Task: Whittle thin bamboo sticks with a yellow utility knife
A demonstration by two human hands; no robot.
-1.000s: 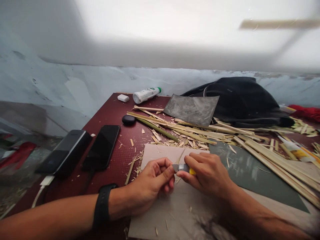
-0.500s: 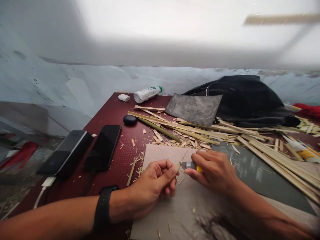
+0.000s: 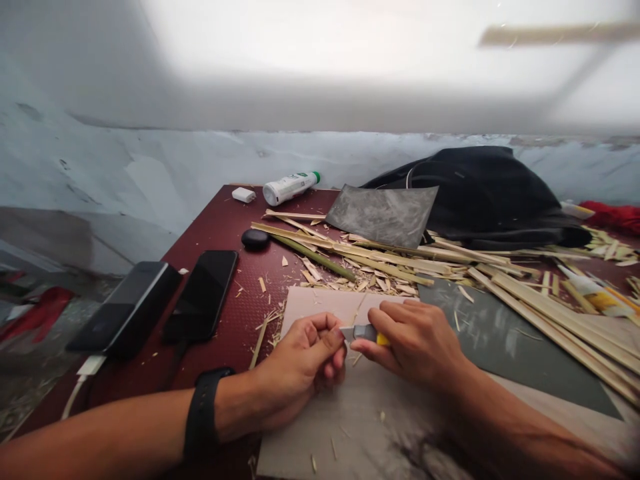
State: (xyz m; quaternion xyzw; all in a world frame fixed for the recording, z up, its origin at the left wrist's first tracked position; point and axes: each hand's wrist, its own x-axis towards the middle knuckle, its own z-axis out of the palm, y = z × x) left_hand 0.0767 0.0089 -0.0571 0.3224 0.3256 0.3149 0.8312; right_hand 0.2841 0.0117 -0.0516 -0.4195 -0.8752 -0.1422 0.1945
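My right hand [image 3: 415,340] is closed around a utility knife [image 3: 367,333] with a yellow-and-grey handle, its blade pointing left. Between the thumb and fingers of my left hand [image 3: 313,353] is pinched a thin bamboo strip [image 3: 358,308], most of it hidden by the fingers. The blade tip meets the strip right at my left fingertips. Both hands are above a pale board [image 3: 305,447] dotted with a few shavings. A black watch band circles my left wrist.
Bamboo strips [image 3: 560,313] and shavings spread behind and to the right, partly over a dark grey sheet [image 3: 525,353]. At left lie a phone [image 3: 203,297] and a power bank [image 3: 125,310]. A white bottle [image 3: 291,188], a grey sheet [image 3: 383,215] and black cloth [image 3: 485,193] sit at the back.
My right hand has moved the knife left, bringing its blade closer to my left fingertips. The whole view has shifted slightly; my left hand keeps its pinch.
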